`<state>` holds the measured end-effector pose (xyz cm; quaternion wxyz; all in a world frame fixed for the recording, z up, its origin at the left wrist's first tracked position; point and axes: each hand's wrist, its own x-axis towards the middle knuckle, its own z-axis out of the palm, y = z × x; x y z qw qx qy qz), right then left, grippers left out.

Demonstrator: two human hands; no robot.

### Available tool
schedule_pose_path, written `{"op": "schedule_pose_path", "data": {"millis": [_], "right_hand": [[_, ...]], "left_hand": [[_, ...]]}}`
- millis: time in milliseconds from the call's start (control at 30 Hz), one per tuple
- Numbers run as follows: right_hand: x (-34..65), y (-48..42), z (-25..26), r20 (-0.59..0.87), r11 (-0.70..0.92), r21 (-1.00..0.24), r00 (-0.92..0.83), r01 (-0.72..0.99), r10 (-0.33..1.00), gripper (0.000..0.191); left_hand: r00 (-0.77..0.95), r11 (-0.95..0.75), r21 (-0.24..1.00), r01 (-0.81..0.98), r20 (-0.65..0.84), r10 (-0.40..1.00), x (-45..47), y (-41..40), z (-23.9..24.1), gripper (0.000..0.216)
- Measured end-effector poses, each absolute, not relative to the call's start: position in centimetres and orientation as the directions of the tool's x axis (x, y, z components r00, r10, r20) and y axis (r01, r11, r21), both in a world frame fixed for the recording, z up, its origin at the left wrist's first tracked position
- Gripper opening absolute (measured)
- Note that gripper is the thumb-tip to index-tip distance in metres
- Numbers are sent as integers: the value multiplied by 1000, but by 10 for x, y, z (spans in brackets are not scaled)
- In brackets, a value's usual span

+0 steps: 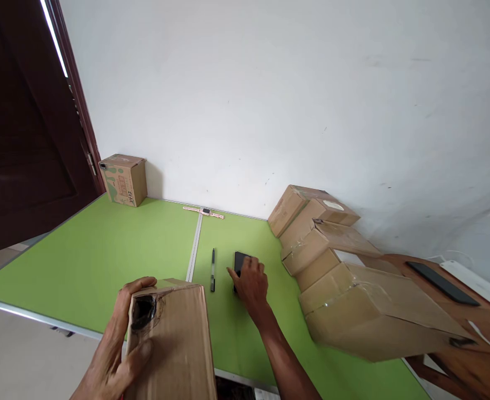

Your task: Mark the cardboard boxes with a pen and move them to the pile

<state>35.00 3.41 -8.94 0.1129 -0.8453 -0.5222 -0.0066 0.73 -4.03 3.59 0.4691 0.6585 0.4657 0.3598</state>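
Note:
My left hand (114, 347) grips the near end of a brown cardboard box (174, 339) that has a torn dark hole in its side, at the table's front edge. My right hand (251, 283) rests with bent fingers on a black phone (239, 260) lying on the green table (103, 250). Whether it grips the phone or only touches it is unclear. A black pen (213, 269) lies just left of the phone, beside the table's centre seam.
A stack of several taped cardboard boxes (340, 266) fills the table's right side. A small printed box (124, 179) stands at the far left corner by a dark door (28, 139). A wristwatch (204, 211) lies by the wall. A dark tablet (443, 282) lies on a wooden surface at right.

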Motion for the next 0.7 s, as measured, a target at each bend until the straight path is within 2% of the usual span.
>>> {"op": "schedule_pose_path", "data": {"millis": [67, 100, 200, 333, 367, 500, 600, 700], "right_hand": [[350, 22, -88, 75, -586, -234, 616, 776, 784, 70], [350, 19, -87, 37, -628, -262, 658, 732, 752, 73], [355, 21, -85, -72, -668, -371, 697, 645, 713, 75], [369, 25, -79, -172, -664, -552, 711, 503, 682, 90], [372, 23, -78, -195, -650, -606, 707, 458, 680, 87], [370, 1, -84, -291, -522, -828, 637, 206, 714, 52], [358, -29, -86, -345, -374, -925, 550, -62, 761, 51], [343, -64, -73, -365, -242, -919, 440, -311, 821, 57]], "left_hand": [[306, -127, 955, 266, 41, 951, 7, -41, 35, 65], [303, -124, 956, 265, 40, 952, 6, -41, 34, 65], [307, -120, 957, 264, 34, 951, 7, -43, 35, 64], [318, -124, 953, 277, 31, 948, 11, -46, 38, 63], [317, -126, 951, 282, 31, 948, 11, -46, 38, 64], [313, -151, 949, 278, 59, 948, 13, -45, 37, 66], [316, -204, 944, 260, 117, 942, 13, -42, 32, 67], [334, -248, 939, 238, 160, 929, 11, -38, 27, 67]]}}
